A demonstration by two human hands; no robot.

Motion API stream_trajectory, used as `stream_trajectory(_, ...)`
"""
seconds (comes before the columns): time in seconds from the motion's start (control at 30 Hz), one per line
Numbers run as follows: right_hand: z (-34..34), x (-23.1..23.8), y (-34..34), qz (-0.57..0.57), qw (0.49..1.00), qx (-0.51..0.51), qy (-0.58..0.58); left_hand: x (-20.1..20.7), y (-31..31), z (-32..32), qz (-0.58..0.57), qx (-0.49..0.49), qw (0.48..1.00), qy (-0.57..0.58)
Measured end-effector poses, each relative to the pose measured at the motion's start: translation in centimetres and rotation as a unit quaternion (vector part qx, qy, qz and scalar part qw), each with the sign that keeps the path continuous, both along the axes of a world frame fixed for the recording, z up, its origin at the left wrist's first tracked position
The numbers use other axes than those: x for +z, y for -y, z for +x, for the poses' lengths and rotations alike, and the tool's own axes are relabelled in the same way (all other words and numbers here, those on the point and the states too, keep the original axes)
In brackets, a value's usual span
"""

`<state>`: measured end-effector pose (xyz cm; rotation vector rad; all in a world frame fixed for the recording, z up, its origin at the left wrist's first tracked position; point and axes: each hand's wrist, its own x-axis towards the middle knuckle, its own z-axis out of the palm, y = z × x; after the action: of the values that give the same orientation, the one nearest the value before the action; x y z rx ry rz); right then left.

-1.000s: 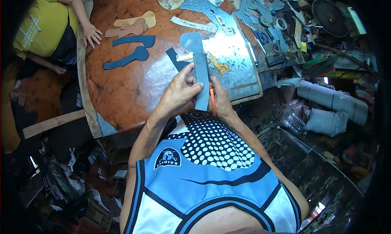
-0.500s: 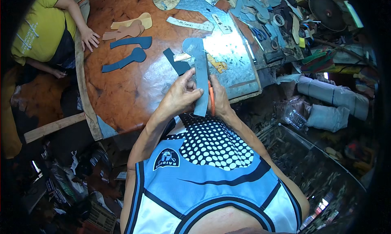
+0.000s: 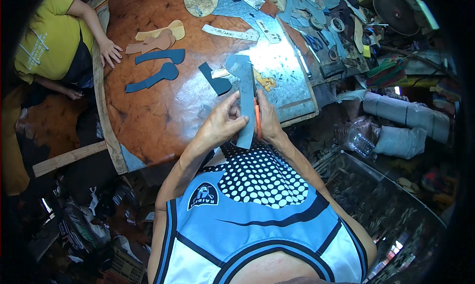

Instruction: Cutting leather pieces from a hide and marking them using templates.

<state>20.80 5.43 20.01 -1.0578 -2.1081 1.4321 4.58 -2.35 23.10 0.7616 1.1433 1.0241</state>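
Note:
My left hand pinches a long blue-grey strip, apparently leather, with a wider rounded far end. It hangs over the table's near edge, pointing toward my chest. In my right hand are scissors with orange handles, closed around by my fingers. Their dark blades lie along the strip's right edge; how far apart the blades stand is hard to see. Just left of the strip, a dark angled piece lies on the table beside a small pale scrap. A yellow patterned scrap rests to the right.
Dark blue cut pieces and tan ones lie at the table's left. Beyond are pale marked templates. Scraps, tape rolls and blue-handled scissors crowd the right bench. Another person's hand rests at the left edge.
The strip has shifted slightly toward me, and the scissors now sit a little lower beside it. Both hands keep their grips. The whole view has drifted slightly.

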Motion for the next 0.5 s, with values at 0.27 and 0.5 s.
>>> stream_trajectory(0.27, -0.08, 0.21, 0.05, -0.033, 0.999, -0.013, -0.008, -0.27, 0.16, 0.30, 0.012, -0.011, 1.000, -0.018)
stream_trajectory(0.5, 0.05, -0.34, 0.00, -0.023, 0.999, -0.026, -0.026, -0.25, 0.00, 0.36, 0.011, -0.022, 0.999, -0.023)
